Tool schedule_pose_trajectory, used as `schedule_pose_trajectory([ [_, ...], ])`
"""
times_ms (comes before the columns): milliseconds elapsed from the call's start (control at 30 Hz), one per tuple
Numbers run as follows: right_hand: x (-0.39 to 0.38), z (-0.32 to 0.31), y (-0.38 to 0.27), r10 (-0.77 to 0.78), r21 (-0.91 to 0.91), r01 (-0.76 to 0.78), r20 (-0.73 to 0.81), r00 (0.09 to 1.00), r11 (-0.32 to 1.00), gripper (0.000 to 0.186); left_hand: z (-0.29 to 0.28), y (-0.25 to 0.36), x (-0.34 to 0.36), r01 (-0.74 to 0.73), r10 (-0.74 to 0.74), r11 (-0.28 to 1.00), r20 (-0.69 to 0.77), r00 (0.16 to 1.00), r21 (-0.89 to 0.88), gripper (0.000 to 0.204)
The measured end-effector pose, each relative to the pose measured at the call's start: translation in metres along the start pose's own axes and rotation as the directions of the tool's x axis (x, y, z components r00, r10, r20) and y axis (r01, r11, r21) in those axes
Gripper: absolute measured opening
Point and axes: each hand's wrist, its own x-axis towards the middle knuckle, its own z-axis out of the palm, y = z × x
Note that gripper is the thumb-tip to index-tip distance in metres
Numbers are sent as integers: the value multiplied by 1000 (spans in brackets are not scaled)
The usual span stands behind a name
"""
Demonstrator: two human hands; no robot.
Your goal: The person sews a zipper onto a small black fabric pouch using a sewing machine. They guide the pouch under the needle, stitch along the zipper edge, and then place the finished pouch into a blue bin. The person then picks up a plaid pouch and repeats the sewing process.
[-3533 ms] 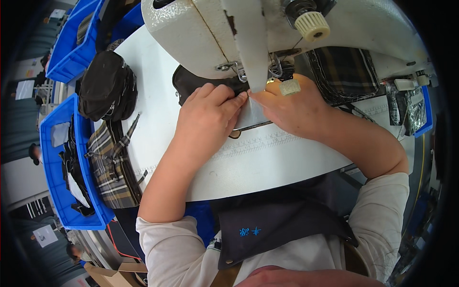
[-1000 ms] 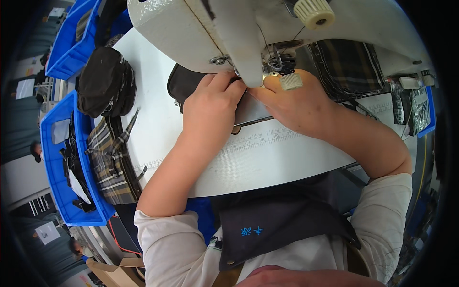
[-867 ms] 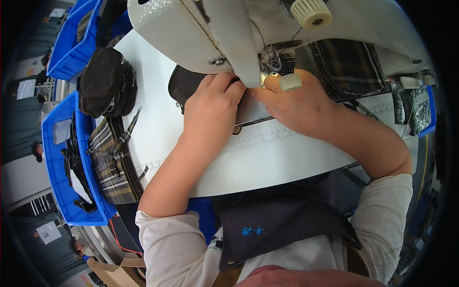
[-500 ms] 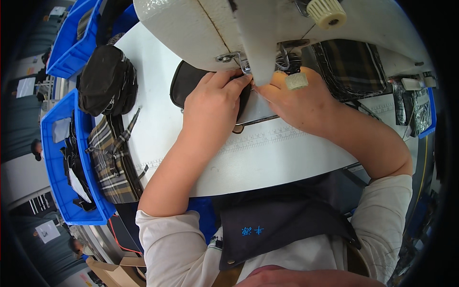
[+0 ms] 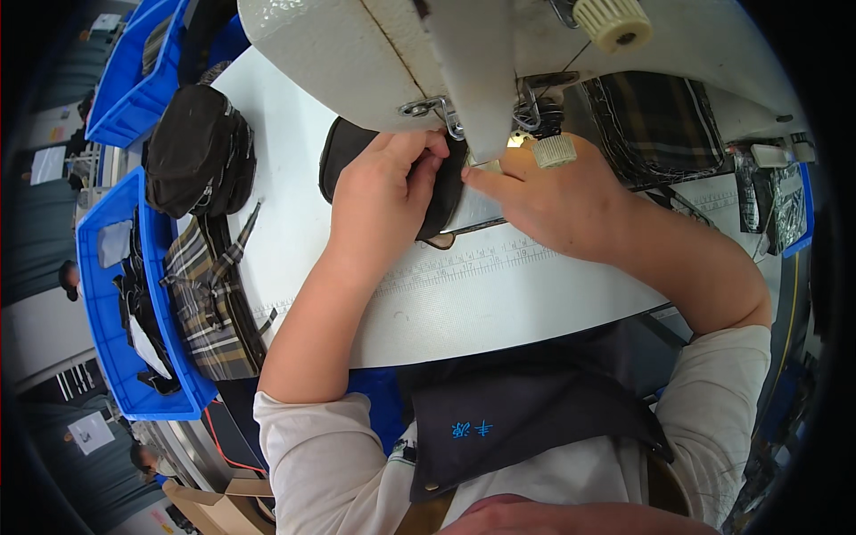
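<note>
white table (image 5: 499,303): left hand (image 5: 376,185), fingers curled over black cloth (image 5: 342,153), now farther from right hand (image 5: 566,196); both grips unclear

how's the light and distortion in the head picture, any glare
Head view: black rim, the white table's near edge bows; a small bright light glows beside the right hand; shine speckles the sewing machine's upper-left housing.

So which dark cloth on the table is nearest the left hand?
The plain dark piece, partly hidden by the left hand and sewing machine. The dark stack sits farther left; the dark plaid stack lies beyond the right hand.
</note>
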Motion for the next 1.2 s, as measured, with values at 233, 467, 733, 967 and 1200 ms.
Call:
schedule_pose_trajectory([
  [233,0,-4,0,-28,99,25,35,999,995,36,-6,-7,-2,67,-38,964,115,993,-258,14],
  [467,-2,2,1,6,88,-5,-5,1000,996,33,-22,7,-16,-12,37,994,232,972,-108,53],
  [733,-3,6,-4,-12,78,15,-38,999,997,43,-17,14,-22,-151,141,987,147,979,54,51],
  [967,0,0,-9,-34,31,35,-10,999,999,39,-15,14,-23,-215,206,966,75,976,145,40],
  [1200,1,-2,-8,-33,87,32,14,999,996,21,-11,15,-19,-196,169,964,160,973,178,52],
])
